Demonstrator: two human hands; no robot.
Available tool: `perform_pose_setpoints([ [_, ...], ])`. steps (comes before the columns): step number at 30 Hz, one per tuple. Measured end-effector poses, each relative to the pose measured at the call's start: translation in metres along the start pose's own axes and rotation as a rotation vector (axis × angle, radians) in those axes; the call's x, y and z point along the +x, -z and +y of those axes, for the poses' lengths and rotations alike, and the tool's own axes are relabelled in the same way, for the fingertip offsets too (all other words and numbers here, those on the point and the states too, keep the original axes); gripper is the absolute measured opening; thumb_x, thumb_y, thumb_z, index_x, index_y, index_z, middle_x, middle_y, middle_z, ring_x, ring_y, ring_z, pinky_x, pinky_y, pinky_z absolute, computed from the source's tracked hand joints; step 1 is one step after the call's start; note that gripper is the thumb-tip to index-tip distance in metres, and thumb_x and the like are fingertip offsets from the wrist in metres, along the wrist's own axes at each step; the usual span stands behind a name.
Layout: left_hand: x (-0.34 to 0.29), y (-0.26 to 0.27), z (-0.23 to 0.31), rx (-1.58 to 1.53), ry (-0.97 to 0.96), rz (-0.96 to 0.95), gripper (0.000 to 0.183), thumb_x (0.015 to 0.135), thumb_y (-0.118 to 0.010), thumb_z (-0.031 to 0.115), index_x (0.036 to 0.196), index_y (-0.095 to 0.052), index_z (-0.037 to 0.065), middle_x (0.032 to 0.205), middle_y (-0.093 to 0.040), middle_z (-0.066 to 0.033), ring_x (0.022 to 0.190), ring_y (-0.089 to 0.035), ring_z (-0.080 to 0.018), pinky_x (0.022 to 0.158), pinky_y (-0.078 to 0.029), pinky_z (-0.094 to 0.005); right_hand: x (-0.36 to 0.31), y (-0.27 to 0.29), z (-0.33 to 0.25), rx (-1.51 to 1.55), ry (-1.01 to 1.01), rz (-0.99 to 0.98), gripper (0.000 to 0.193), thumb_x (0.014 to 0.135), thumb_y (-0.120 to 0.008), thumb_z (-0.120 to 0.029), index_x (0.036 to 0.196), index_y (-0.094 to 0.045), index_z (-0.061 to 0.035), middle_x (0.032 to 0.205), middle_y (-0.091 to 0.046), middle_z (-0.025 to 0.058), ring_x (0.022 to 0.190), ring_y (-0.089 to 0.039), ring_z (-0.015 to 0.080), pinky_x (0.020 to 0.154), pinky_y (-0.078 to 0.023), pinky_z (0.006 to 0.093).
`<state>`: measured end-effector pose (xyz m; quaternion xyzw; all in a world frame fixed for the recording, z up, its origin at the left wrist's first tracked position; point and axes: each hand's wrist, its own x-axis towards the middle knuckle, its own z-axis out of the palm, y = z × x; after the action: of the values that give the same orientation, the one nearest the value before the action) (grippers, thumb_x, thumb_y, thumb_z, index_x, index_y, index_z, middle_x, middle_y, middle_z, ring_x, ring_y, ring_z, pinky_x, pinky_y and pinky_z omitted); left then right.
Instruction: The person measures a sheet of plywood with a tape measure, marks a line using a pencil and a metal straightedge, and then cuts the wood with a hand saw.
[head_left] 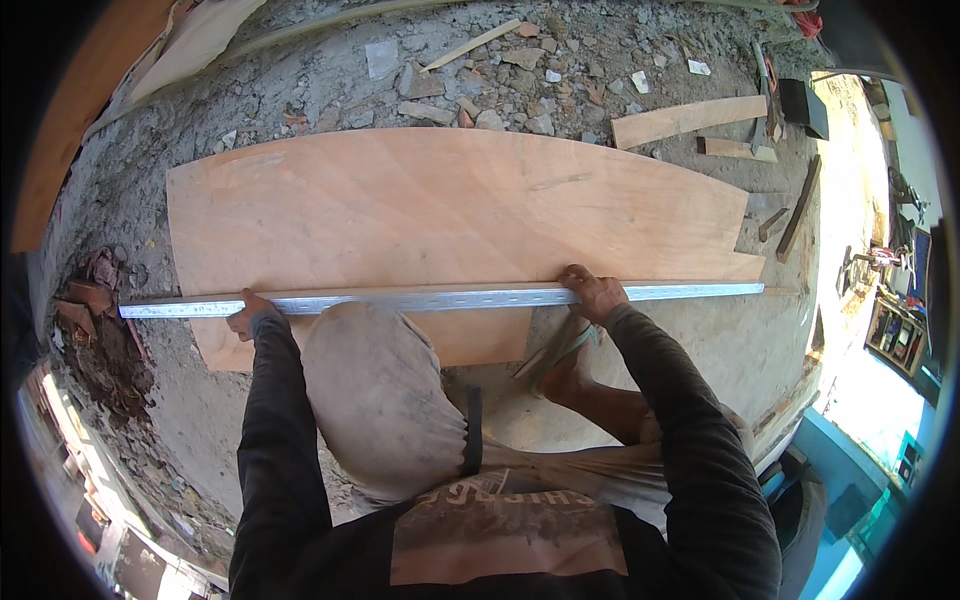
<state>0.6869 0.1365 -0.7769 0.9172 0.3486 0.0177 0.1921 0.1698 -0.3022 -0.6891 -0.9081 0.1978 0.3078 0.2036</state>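
- So how far along does this look to you?

- Honestly, somewhere in the middle, I'd guess. The metal strip (460,299) is laid across the lower part of the plywood sheet (450,215), mid-frame, poking out past its left edge. Left grip (255,313) is closed on it at centre left, right grip (592,295) has hold of it just right of centre. No pencil or blade in either one, and I can't spot a line along the strip, so that stretch looks unmarked.

- Any shaping done already?

- Looks like it. The right side is stepped, though a knee (370,390) hides some of the lower edge. Top edge bows, but that could be the lens. What's left, can't say.

- And the materials?

- Strip's long, straight and shiny, with little slots. Sheet's thin, pale pinkish-tan, smooth with faint grain and a few scuffs. It's all down on a rough grey floor (700,345), jagged rubble (522,58) up top, plus a flat wood offcut (690,121) at upper right.
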Motion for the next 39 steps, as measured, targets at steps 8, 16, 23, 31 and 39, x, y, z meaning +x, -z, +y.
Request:
perform_pose_setpoints([
  [8, 0.008, 0.000, -0.004, -0.103, 0.027, -0.008, 0.082, 0.088, -0.073, 0.045, 0.145, -0.042, -0.006, 0.142, -0.048, -0.0200, 0.134, -0.040, -0.0396, 0.108, -0.043, -0.0539, 0.004, 0.002, 0.000, 0.051, 0.004, -0.013, 0.060, 0.075, -0.083, -0.029, 0.132, -0.068, -0.0197, 0.147, -0.053, 0.0017, 0.116, -0.068, 0.0248, 0.092, -0.057, 0.0443],
  [16, -0.007, 0.012, 0.009, -0.011, 0.013, -0.012, 0.081, 0.089, -0.073, 0.046, 0.144, -0.044, -0.006, 0.142, -0.048, -0.0205, 0.133, -0.041, -0.0401, 0.108, -0.044, -0.0545, 0.004, -0.005, 0.003, 0.036, -0.031, 0.014, 0.063, 0.074, -0.083, -0.028, 0.134, -0.067, -0.0208, 0.147, -0.054, 0.0009, 0.114, -0.069, 0.0227, 0.092, -0.058, 0.0437],
  [23, -0.005, 0.016, 0.010, 0.005, 0.026, -0.010, 0.083, 0.089, -0.073, 0.046, 0.146, -0.041, -0.006, 0.142, -0.047, -0.0204, 0.134, -0.040, -0.0401, 0.109, -0.044, -0.0539, 0.000, -0.001, -0.002, -0.027, -0.007, -0.008, 0.064, 0.074, -0.084, -0.029, 0.135, -0.066, -0.0207, 0.146, -0.055, -0.0009, 0.115, -0.069, 0.0222, 0.091, -0.058, 0.0438],
  [31, -0.009, 0.011, 0.011, 0.041, -0.011, 0.040, 0.080, 0.088, -0.074, 0.043, 0.142, -0.042, -0.005, 0.141, -0.047, -0.0193, 0.134, -0.040, -0.0388, 0.107, -0.044, -0.0540, 0.002, -0.013, -0.004, -0.009, 0.031, 0.081, 0.061, 0.076, -0.081, -0.022, 0.134, -0.063, -0.0187, 0.146, -0.052, 0.0013, 0.115, -0.069, 0.0240, 0.088, -0.060, 0.0440],
  [39, -0.008, 0.002, 0.009, 0.223, -0.075, 0.103, 0.083, 0.085, -0.067, 0.055, 0.139, -0.041, -0.001, 0.138, -0.048, -0.0155, 0.133, -0.042, -0.0351, 0.102, -0.042, -0.0584, 0.019, -0.013, -0.029, -0.163, -0.022, -0.038, 0.033, 0.090, -0.062, -0.012, 0.123, -0.057, -0.0129, 0.134, -0.050, 0.0139, 0.111, -0.067, 0.0346, 0.081, -0.062, 0.0484],
])
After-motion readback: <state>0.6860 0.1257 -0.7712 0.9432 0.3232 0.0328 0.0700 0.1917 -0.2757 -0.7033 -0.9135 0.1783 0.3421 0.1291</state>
